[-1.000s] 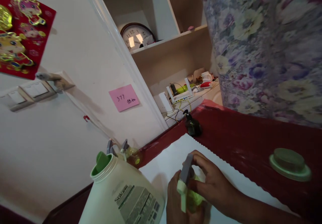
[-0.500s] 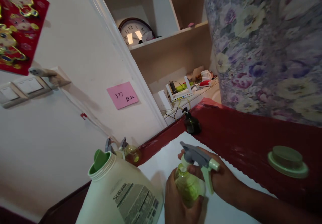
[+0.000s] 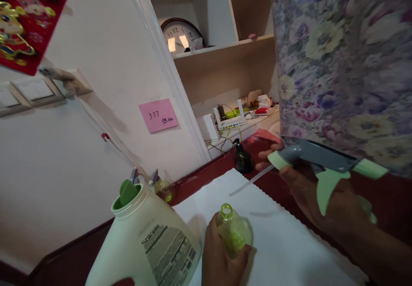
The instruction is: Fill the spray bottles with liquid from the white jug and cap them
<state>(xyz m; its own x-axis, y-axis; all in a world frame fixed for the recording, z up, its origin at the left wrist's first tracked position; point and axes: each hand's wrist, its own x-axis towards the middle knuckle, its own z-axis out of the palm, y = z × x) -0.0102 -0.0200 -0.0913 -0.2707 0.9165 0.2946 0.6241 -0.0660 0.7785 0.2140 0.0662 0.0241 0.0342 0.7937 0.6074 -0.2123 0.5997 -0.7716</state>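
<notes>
The fingers of the left hand (image 3: 210, 256) curve around the bottle (image 3: 233, 230), thumb on one side and fingers on the other. The thumb and fingers of the right hand (image 3: 343, 211) close on the collar end of the sprayer (image 3: 325, 155); the sprayer partly hides this grip. The trigger (image 3: 326, 189) hangs clear of the fingertips.

The bottle is above the paper (image 3: 277, 247), just beside the jug (image 3: 175, 251), mouth open and uncovered. Whether its base touches the paper cannot be told. It appears to be thin, clear plastic: probably light, smooth, slippery if wet, and liable to flex under a hard squeeze. The body is the best hold, below the neck, with moderate pressure.

The sprayer is raised apart from the bottle, its tube (image 3: 252, 181) pointing down and inward over the paper. It is likely light and stiff in the body, but the tube looks thin and bendable. The collar is the sound place to hold; the trigger and tube are best left unloaded. The pump bottle (image 3: 243, 159) stands beyond the paper.
</notes>
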